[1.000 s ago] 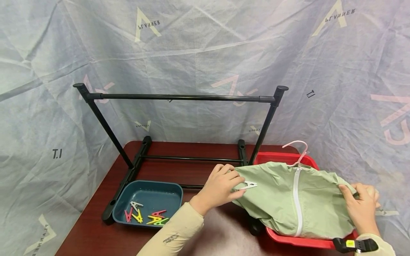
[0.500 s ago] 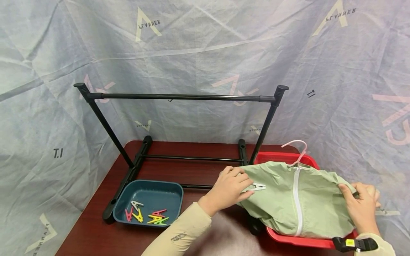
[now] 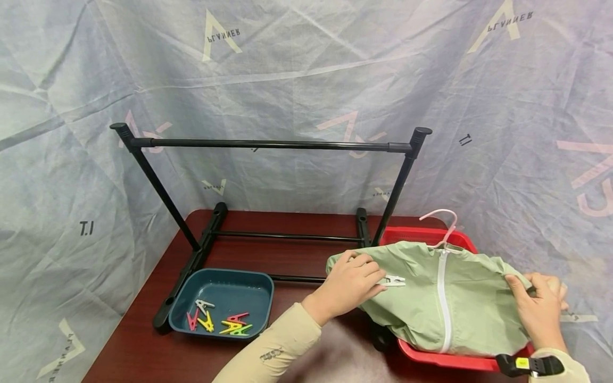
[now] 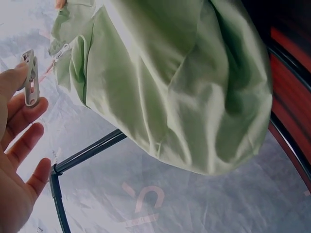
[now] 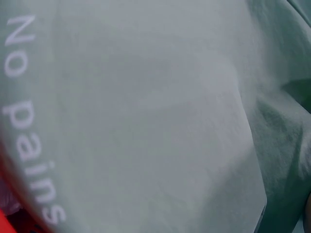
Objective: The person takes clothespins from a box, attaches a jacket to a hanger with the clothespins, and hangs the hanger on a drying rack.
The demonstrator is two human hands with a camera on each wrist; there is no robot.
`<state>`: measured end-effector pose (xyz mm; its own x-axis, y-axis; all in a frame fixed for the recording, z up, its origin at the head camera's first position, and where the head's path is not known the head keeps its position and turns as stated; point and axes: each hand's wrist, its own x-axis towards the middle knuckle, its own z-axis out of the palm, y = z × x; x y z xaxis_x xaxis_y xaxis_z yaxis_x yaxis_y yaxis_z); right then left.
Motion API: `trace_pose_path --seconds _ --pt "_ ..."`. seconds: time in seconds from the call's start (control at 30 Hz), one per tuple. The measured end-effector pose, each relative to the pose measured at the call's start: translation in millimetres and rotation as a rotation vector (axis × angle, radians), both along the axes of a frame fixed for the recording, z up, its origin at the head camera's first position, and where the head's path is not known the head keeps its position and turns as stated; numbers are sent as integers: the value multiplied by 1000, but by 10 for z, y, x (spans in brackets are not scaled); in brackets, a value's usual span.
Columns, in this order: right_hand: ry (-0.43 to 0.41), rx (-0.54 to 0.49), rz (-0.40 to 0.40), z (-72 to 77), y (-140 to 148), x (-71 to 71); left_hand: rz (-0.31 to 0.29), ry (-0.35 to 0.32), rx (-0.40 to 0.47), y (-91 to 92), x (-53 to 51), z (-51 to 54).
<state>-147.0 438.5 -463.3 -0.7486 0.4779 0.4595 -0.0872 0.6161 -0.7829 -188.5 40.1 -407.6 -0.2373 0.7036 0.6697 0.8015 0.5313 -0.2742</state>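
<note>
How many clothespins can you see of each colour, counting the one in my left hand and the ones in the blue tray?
White clothespins: 2, one pinched in the left hand, one in the blue tray
Pinkish-red clothespins: 2, both in the tray
Yellow clothespins: 2, both in the tray
Green clothespin: 1, in the tray
Total: 7
</note>
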Motion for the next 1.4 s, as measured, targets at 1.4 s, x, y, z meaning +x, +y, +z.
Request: trace_pose_path --seconds 1.4 --pt "-83 -14 31 51 -28 35 34 208 3 446 -56 185"
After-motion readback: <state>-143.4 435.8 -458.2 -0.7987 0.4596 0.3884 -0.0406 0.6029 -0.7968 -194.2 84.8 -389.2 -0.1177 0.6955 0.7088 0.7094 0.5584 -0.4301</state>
